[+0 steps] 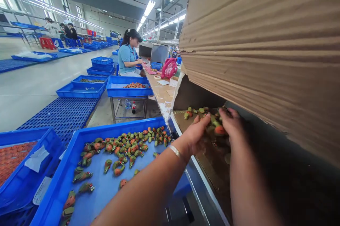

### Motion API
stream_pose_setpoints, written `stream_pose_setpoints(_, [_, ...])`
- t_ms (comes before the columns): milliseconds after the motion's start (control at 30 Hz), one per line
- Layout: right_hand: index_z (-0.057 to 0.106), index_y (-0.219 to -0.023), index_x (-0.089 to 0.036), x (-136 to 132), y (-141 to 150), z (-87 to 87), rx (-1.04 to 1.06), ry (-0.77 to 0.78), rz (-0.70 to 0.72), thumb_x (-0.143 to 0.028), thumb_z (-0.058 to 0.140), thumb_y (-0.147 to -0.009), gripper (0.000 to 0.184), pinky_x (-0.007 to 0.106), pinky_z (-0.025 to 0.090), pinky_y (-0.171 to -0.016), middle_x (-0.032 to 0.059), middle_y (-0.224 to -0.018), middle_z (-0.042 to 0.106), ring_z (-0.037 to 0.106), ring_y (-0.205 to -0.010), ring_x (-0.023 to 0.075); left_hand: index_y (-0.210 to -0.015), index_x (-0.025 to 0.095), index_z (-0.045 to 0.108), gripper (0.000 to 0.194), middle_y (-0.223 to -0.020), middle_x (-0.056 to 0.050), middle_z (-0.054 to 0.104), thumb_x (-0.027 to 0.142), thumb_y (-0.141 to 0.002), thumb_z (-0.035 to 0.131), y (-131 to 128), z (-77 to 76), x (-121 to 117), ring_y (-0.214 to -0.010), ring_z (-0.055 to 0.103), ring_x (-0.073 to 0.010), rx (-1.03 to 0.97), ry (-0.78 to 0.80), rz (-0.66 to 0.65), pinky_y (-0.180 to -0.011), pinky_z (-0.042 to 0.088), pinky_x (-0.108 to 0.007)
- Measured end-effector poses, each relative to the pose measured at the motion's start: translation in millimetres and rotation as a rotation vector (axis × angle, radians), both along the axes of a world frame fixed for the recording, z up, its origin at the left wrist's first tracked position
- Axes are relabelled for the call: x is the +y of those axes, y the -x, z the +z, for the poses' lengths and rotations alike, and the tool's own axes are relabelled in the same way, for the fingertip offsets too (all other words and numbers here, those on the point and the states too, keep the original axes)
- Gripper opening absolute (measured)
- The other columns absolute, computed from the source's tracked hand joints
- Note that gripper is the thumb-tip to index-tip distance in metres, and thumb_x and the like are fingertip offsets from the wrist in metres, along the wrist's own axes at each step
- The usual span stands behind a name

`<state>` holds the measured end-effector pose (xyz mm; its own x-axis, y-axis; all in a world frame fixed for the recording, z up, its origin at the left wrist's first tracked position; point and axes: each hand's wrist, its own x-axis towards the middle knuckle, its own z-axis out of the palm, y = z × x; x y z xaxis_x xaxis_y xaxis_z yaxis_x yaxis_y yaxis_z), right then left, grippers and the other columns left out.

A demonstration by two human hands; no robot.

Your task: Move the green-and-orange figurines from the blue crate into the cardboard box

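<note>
I am gripping green-and-orange figurines (216, 125) with my curled right hand (231, 125) inside a cardboard carton (265, 41), right of frame. My half-open left hand (193, 137) is reaching in beside them, above a blue tray (119, 125).

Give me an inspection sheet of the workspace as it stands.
Surface: worn wooden bench, metal edge by the hands.
Job's things: green-orange moulded parts in a blue crate and a cardboard box.
Clutter: pink fan, papers, bottles under a nearby stand.
Hands: left hand, with bangle, and right hand among the box's parts; grip unclear.
Cables: nothing seen.
Surroundings: seated co-worker, more blue crates, blue floor pallets.
</note>
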<state>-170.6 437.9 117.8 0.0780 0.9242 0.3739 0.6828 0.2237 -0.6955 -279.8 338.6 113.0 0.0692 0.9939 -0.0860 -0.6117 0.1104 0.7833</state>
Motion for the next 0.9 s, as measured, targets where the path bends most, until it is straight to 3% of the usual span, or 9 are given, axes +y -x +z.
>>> stream_pose_setpoints(100, [0.057,-0.112,-0.02,29,-9,-20.6,-0.198,0.165,-0.023,-0.034,0.055,-0.09,0.026,0.047,0.04,-0.096,0.008,-0.125,0.052,0.052,-0.111,0.0227,-0.13,0.021,0.04,0.05,-0.106,-0.007,0.063,0.029,-0.084,0.058,14,-29.5,-11,-0.074,0.063,-0.0167,-0.015,0.043,0.041,-0.062,0.053,-0.033])
stream_pose_setpoints(200, [0.056,-0.115,-0.02,36,-16,-40.3,-0.348,0.233,0.023,-0.04,0.055,-0.089,0.033,0.051,0.035,-0.1,0.0085,-0.127,0.051,0.048,-0.116,0.025,-0.123,0.019,0.049,0.04,-0.112,-0.007,0.061,0.022,-0.084,0.059,32,-50.5,-32,-0.09,0.062,-0.0199,-0.041,0.039,0.075,-0.073,0.053,-0.037])
stream_pose_setpoints(300, [0.053,-0.119,-0.02,31,-21,-46.2,-0.43,0.203,0.038,-0.044,0.056,-0.088,0.04,0.054,0.028,-0.104,0.0091,-0.134,0.045,0.04,-0.124,0.0279,-0.115,0.017,0.054,0.032,-0.109,-0.006,0.062,0.02,-0.084,0.059,42,-56.3,-50,-0.092,0.062,-0.0204,-0.035,0.04,0.086,-0.076,0.052,-0.039])
stream_pose_setpoints(433, [0.048,-0.125,-0.019,2,-17,-32.3,-0.428,0.084,-0.022,-0.041,0.051,-0.091,0.04,0.054,0.033,-0.101,0.0104,-0.136,0.042,0.041,-0.123,0.0281,-0.105,0.015,0.058,0.022,-0.099,-0.005,0.065,0.021,-0.084,0.059,39,-50.5,-79,-0.083,0.063,-0.0189,0.044,0.034,0.131,-0.072,0.052,-0.038])
stream_pose_setpoints(500, [0.046,-0.126,-0.019,-30,-12,-25.3,-0.413,-0.012,-0.021,-0.037,0.049,-0.092,0.039,0.051,0.037,-0.099,0.0106,-0.132,0.046,0.046,-0.118,0.0261,-0.101,0.015,0.059,0.018,-0.094,-0.004,0.066,0.02,-0.083,0.059,34,-41.7,-103,-0.081,0.063,-0.0182,0.094,-0.016,0.196,-0.073,0.052,-0.037])
stream_pose_setpoints(600, [0.049,-0.123,-0.018,-108,-8,-29.8,-0.416,-0.177,0.066,-0.033,0.05,-0.091,0.035,0.051,0.038,-0.098,0.0098,-0.129,0.05,0.044,-0.121,0.0275,-0.095,0.018,0.061,0.012,-0.09,-0.003,0.066,0.017,-0.084,0.058,27,-18.2,-153,-0.082,0.062,-0.0154,0.17,-0.158,0.337,-0.074,0.051,-0.03])
stream_pose_setpoints(700, [0.056,-0.115,-0.023,-209,-21,-55.1,-0.446,-0.348,0.227,-0.031,0.044,-0.09,0.028,0.05,0.034,-0.103,0.0035,-0.129,0.054,0.032,-0.13,0.0278,-0.09,0.023,0.063,0.012,-0.087,0.001,0.067,0.015,-0.085,0.056,21,13.4,-213,-0.079,0.061,-0.0136,0.22,-0.3,0.452,-0.071,0.052,-0.025])
stream_pose_setpoints(833, [0.061,-0.102,-0.032,-321,-70,-94.2,-0.662,-0.509,0.478,-0.027,0.049,-0.086,0.02,0.052,0.05,-0.085,-0.006,-0.117,0.062,0.055,-0.113,0.0268,-0.091,0.029,0.063,0.025,-0.09,0.003,0.07,0.007,-0.079,0.059,15,41.6,-283,-0.087,0.063,-0.0143,0.337,-0.512,0.775,-0.072,0.054,-0.021])
stream_pose_setpoints(900, [0.064,-0.086,-0.03,-357,-99,-106.4,-0.824,-0.619,0.548,-0.023,0.053,-0.082,0.014,0.048,0.058,-0.068,-0.0056,-0.101,0.069,0.066,-0.092,0.0268,-0.092,0.035,0.062,0.028,-0.095,0.006,0.07,0.016,-0.073,0.07,13,42.0,-307,-0.088,0.064,-0.0173,0.375,-0.519,0.674,-0.077,0.056,-0.029])
